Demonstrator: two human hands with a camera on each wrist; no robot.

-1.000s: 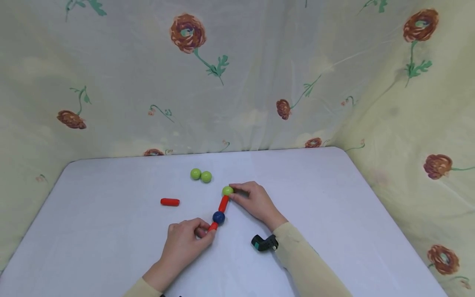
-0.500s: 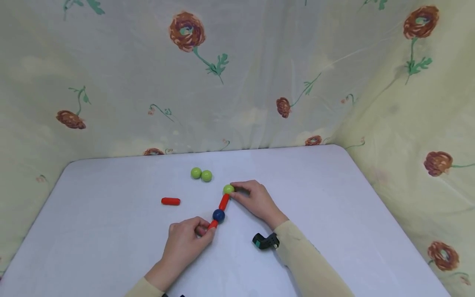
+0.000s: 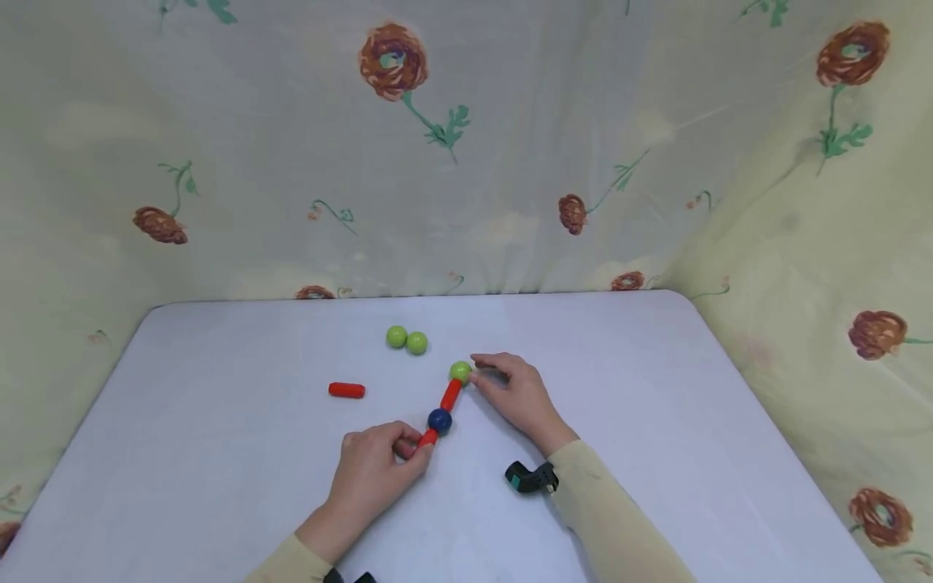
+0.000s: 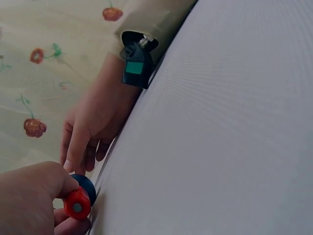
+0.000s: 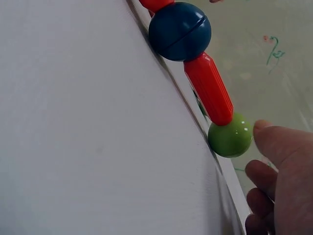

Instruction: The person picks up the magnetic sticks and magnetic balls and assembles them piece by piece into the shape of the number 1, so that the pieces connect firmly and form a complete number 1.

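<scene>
A chain of a red rod, a blue ball (image 3: 440,421), a second red rod (image 3: 451,394) and a green ball (image 3: 461,372) lies slantwise on the table. My left hand (image 3: 377,470) pinches the nearer red rod (image 4: 77,203) between thumb and fingers; its end shows a grey metallic dot in the left wrist view. Beside the green ball is my right hand (image 3: 521,398), thumb and forefinger parted. In the right wrist view, a small gap separates the thumb (image 5: 261,128) from the green ball, and this hand holds nothing.
Two loose green balls (image 3: 406,340) sit side by side farther back. A loose red rod (image 3: 347,390) lies to the left. The white table (image 3: 219,389) ends at a flower-patterned cloth (image 3: 510,146). A black wrist device (image 3: 531,478) juts from the right sleeve.
My right thumb and forefinger have let go of the chain's green ball and moved slightly off it. The left hand keeps its pinch on the red rod. The head view has shifted a little.
</scene>
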